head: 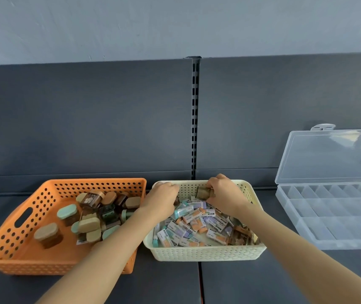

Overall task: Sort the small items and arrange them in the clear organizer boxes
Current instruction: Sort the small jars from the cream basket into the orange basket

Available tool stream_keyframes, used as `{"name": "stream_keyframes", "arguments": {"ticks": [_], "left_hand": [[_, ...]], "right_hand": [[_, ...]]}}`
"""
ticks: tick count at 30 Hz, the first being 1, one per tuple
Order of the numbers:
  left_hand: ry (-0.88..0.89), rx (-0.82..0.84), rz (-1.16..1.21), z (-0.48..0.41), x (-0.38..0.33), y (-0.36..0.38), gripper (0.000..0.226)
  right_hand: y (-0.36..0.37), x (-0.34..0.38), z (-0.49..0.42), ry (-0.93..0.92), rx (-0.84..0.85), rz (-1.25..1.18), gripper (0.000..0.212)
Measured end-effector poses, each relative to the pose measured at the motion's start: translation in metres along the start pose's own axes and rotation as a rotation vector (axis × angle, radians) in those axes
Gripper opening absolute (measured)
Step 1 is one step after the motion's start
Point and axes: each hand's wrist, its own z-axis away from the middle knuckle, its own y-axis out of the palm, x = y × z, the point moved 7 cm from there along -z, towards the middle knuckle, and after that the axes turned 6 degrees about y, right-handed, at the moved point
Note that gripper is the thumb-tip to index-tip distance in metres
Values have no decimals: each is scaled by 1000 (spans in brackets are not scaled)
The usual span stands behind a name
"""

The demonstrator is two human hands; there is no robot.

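Both bare forearms reach forward from the near edge, converging over one basket. The left hand (pixel 163 199) hangs knuckles-up at the far left corner, fingers curled down among the contents; I cannot tell whether it grasps anything. The right hand (pixel 224 195) is bent at the wrist by the far wall, its fingers and thumb wrapped around a small brown see-through tub (pixel 203 192).

Beneath them on the dark grey shelf (pixel 164 286) sits the cream woven-pattern plastic basket (pixel 206 253), heaped with small rectangular erasers in printed paper sleeves (pixel 191 216). Just to its left is an orange perforated plastic basket (pixel 21 260) holding a pile of little oval-lidded tubs (pixel 88 224) with tan and mint tops.

Well to the right lies the clear plastic organizer box (pixel 333 216), its rows of compartments bare, its transparent hinged lid (pixel 329 159) standing open against the dark back panel (pixel 87 117).
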Motion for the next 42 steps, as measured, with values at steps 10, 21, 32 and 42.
{"name": "stream_keyframes", "arguments": {"ticks": [10, 21, 32, 42], "left_hand": [[85, -58, 113, 12, -9, -23, 43], [-45, -327, 228, 59, 42, -72, 29], [-254, -290, 257, 109, 116, -69, 44], [-256, -125, 221, 115, 130, -46, 43]], "right_hand": [[-19, 15, 14, -42, -78, -249, 26], [-34, 73, 22, -100, -135, -497, 20], [-1, 157, 14, -207, -76, -432, 42], [27, 192, 15, -273, 48, -286, 30]]}}
